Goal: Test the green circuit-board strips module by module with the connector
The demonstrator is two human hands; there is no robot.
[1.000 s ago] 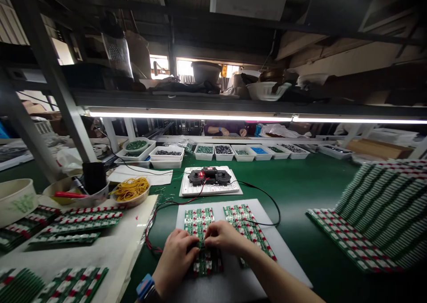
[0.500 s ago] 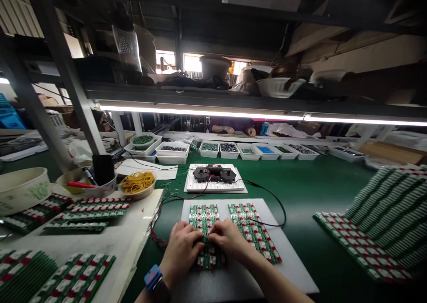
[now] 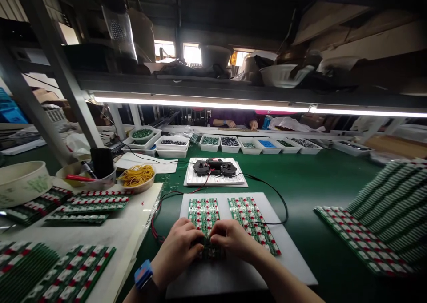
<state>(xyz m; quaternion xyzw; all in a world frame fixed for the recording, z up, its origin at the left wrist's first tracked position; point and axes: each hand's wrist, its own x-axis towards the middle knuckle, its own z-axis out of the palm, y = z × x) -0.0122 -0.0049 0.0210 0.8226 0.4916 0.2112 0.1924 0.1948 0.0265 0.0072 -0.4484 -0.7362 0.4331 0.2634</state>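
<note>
Circuit boards [image 3: 203, 212], yellow rubber bands [image 3: 136, 175], white parts trays [image 3: 171, 143]

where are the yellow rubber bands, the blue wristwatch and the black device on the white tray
yellow rubber bands [image 3: 137, 175], head view, middle of the pile
blue wristwatch [image 3: 143, 273], head view, its face
black device [image 3: 215, 168], head view, its central section

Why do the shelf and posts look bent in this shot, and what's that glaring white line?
In the head view, a wide lens curves the long shelf and leans the metal post at the edge; the fluorescent tube glares white, leaving the shelf above it dim.
</note>
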